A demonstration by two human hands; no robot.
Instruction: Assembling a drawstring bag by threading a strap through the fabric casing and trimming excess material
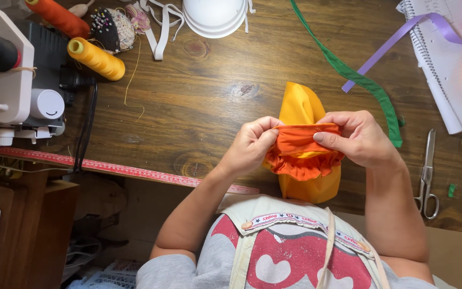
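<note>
My left hand and my right hand both pinch an orange gathered fabric piece, stretching its folded top edge between them above the wooden table. A yellow fabric piece lies under it, showing above and below the orange ruffle. The fingers of both hands are closed on the orange edge, left at its left end, right at its right end.
A sewing machine stands at the left with yellow and orange thread cones, a pincushion and white elastic. A white bowl, green strip, purple ribbon, notebook, scissors and a pink tape measure lie around.
</note>
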